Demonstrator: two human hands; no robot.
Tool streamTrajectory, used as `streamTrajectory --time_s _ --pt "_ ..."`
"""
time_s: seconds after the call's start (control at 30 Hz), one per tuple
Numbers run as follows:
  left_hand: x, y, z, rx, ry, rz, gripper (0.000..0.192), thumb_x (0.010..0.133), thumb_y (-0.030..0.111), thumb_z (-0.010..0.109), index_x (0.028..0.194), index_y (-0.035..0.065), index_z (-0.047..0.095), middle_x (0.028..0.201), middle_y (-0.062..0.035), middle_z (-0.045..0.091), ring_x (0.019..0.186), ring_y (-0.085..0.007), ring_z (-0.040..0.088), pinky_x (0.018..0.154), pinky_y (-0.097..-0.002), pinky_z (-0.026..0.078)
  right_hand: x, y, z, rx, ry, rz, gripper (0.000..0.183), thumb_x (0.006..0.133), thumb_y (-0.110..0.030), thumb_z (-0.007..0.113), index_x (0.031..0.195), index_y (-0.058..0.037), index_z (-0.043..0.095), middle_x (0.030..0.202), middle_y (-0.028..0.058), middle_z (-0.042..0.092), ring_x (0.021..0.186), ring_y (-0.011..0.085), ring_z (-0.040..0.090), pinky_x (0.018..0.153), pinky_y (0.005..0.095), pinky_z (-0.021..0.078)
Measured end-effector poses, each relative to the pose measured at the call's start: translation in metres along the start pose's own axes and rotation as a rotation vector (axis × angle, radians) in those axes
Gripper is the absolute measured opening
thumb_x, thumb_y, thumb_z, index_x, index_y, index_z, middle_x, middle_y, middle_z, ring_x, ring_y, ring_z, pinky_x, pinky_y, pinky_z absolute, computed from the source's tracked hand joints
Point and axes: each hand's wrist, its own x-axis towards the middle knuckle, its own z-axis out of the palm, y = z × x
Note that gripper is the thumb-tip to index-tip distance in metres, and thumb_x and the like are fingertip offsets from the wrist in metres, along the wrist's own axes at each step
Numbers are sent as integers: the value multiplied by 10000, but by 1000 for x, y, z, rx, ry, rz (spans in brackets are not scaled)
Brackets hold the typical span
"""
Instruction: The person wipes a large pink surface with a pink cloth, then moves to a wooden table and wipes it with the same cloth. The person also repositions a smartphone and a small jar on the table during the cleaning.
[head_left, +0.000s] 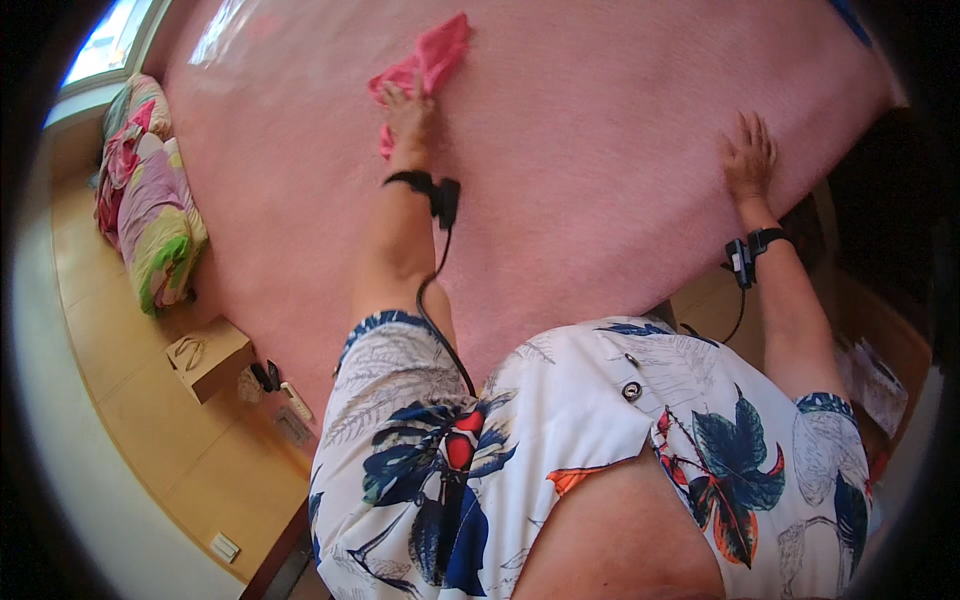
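My left hand (407, 118) is stretched far forward, fingers spread, pressing on a crumpled pink cloth (439, 56). The cloth lies on a wide pink sheet-like surface (570, 172), and part of it shows beyond and beside my fingers. To the right, near the surface's edge, my right hand (750, 159) rests flat on the same pink surface with its fingers a little apart and nothing in it. Both wrists wear black straps with small cabled devices.
Folded patterned bedding (154, 202) lies along the left edge by the window. Nearer me stand a cardboard box (211, 356) and a white remote control (296, 400), with small dark items beside them. A switch-like white item (225, 547) is at the lower left. Cables run from both wrists.
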Motion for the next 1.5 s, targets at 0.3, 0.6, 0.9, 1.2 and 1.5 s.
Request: streamTrajectory --time_s 0.3,0.6,0.9,1.2,1.5 --pt "-271 83 -63 -409 41 359 710 800 216 619 1437 127 317 1473 -307 178 1383 -465 131 1113 -535 183 7 15 2 -57 14 -15 545 930 -405 464 1411 -166 367 1456 127 348 1360 305 284 1094 512 198" --pt "-140 -14 -28 -155 130 75 699 828 299 600 1450 197 298 1472 -278 196 1367 -449 200 1082 -546 245 -3 23 -7 -55 49 -44 546 933 -381 465 1417 -157 351 1473 131 318 1365 304 273 1100 496 196" --pt "29 -9 0 -385 54 -350 669 910 481 390 1489 226 169 1502 -278 131 1399 -453 65 1125 -550 56 -4 8 -14 -56 -15 -7 557 922 -367 481 1416 -147 353 1477 130 310 1362 301 278 1109 492 183" --pt "-88 212 -27 -364 48 538 589 906 315 458 1448 151 294 1476 -241 244 1392 -408 167 1142 -503 104 2 10 4 -76 -47 8 568 922 -418 470 1421 -177 345 1481 126 304 1369 300 264 1110 502 174" --pt "-116 -38 -5 -119 195 -91 548 915 346 447 1400 108 359 1399 -205 394 1331 -368 310 1111 -487 214 24 21 0 -145 -35 -36 540 946 -436 419 1419 -182 358 1469 138 323 1367 297 272 1101 494 195"
